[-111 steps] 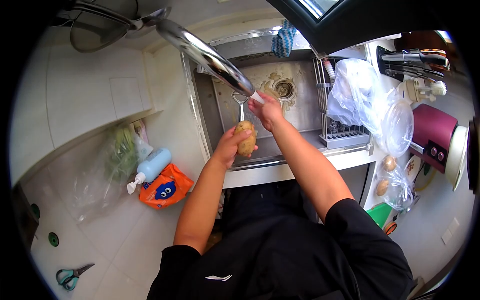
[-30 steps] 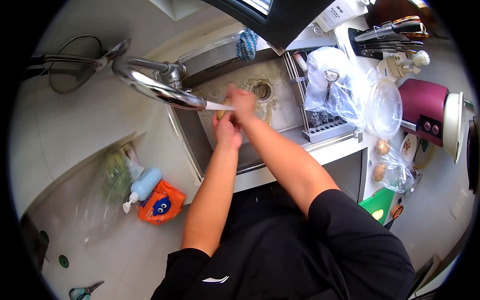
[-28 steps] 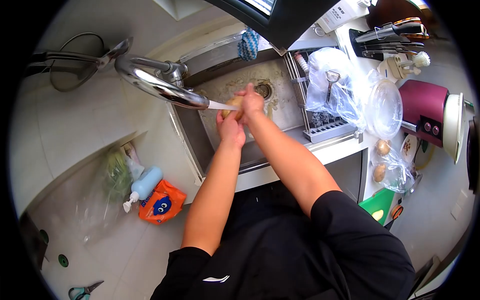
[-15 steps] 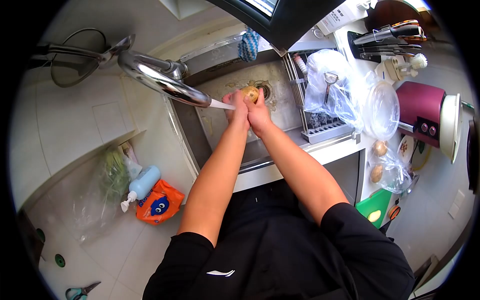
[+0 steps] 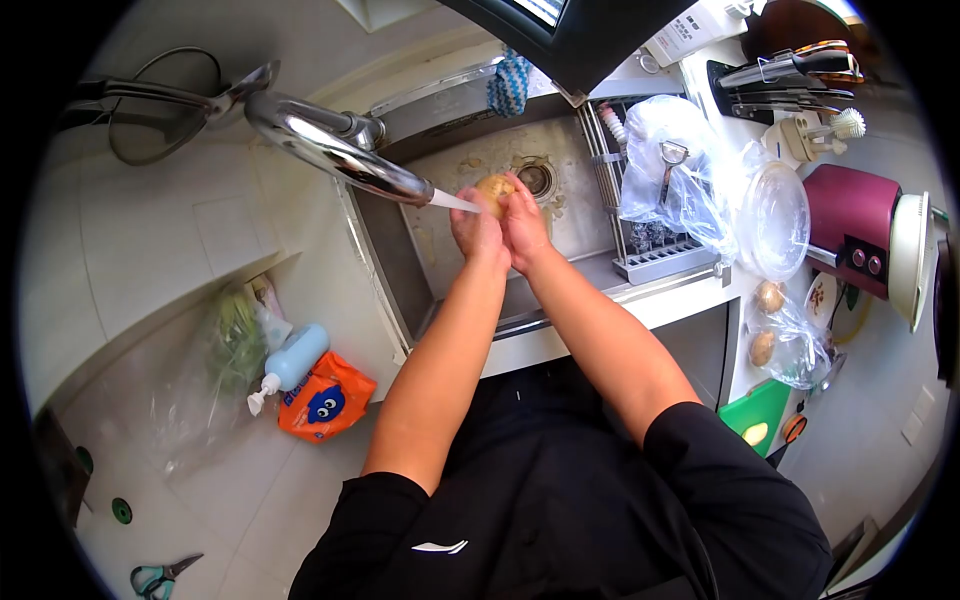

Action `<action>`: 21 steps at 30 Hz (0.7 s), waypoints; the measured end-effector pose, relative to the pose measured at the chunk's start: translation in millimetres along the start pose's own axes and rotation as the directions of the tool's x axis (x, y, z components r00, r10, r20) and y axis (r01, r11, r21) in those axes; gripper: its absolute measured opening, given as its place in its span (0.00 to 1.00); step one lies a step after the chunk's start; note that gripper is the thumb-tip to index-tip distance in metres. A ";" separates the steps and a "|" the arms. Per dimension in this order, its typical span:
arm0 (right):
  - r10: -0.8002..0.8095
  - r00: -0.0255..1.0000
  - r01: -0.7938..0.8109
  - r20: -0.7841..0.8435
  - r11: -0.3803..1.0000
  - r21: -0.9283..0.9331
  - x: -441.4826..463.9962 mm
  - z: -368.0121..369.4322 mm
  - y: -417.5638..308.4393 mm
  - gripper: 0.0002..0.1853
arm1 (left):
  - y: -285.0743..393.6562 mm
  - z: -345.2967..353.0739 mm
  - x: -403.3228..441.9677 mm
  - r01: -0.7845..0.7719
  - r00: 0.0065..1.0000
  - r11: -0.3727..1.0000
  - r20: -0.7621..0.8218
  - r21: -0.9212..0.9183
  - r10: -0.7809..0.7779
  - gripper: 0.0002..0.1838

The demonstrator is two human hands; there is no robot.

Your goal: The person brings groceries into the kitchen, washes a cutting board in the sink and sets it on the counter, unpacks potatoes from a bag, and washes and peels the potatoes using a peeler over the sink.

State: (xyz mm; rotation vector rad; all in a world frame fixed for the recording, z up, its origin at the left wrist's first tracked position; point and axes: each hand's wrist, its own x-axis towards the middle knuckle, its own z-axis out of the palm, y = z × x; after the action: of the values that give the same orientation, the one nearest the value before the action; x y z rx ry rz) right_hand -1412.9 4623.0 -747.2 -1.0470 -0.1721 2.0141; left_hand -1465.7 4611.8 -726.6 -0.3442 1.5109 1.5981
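Observation:
Between my two hands is a yellowish-brown potato (image 5: pixel 495 188), held over the sink (image 5: pixel 440 245). My left hand (image 5: pixel 478 233) grips it from the left side, its fingers partly hidden by water and blur. My right hand (image 5: pixel 523 225) wraps round its right side. A stream of water runs from the chrome faucet (image 5: pixel 340 160) onto the potato and my left hand. Beyond my hands lies the drain (image 5: pixel 536 178), with pieces of peel scattered about it on the sink floor.
Right of the sink, a dish rack (image 5: pixel 655 262) holds a plastic bag with a peeler (image 5: pixel 671 170) on it. Further right are a plastic bowl (image 5: pixel 775 222), more potatoes (image 5: pixel 762 348) and a green cutting board (image 5: pixel 752 412). A blue pump bottle (image 5: pixel 297 357) and scissors (image 5: pixel 160 578) lie at left.
My hands have shifted round the potato, which now shows more between them under the water. The whole view has moved slightly.

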 end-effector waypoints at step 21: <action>0.078 0.997 -0.079 0.025 0.994 0.070 -1.7 0.8 -9.3 0.31 | 4.9 -3.5 -3.9 -0.065 0.998 0.998 0.023 0.018 0.064 0.20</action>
State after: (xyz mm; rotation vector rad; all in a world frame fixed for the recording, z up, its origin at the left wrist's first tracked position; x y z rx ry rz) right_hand -1407.2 4628.0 -741.4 -1.0006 -0.0722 2.0877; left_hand -1468.4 4607.7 -721.4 -0.2686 1.5325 1.6317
